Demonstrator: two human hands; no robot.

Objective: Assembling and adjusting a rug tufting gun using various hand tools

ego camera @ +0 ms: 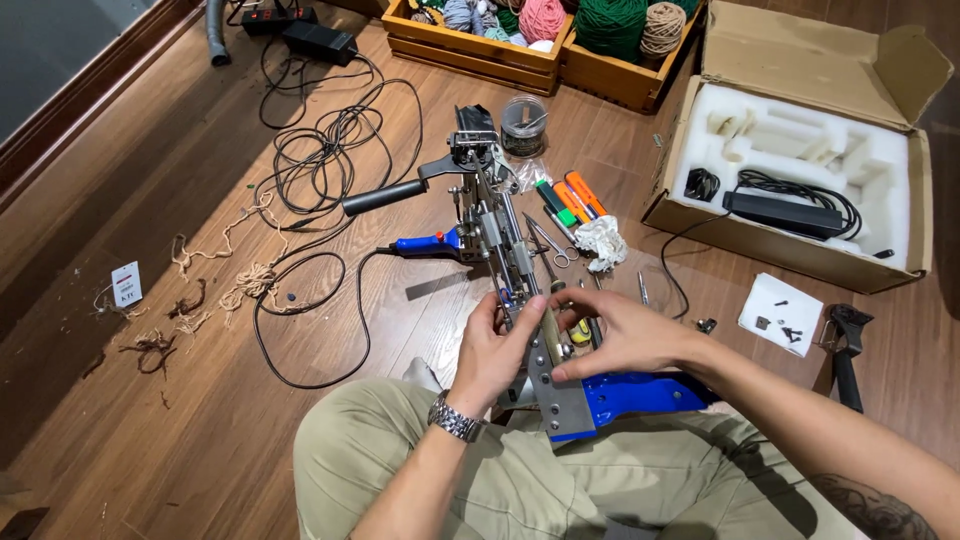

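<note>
Both grips close on the tufting gun (pixel 520 300) across your lap: left hand (pixel 490 350) braces its metal frame, right hand (pixel 625 335) pinches something small near the screwdriver (pixel 578 330), probably a fitting. Next calls for steady alignment.

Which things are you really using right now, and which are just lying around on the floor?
In use:
left hand
right hand
blue and grey metal machine, gripped on the lap

Lying about:
scissors
marker pens
yarn crates
cardboard box
black cables
pliers
</note>
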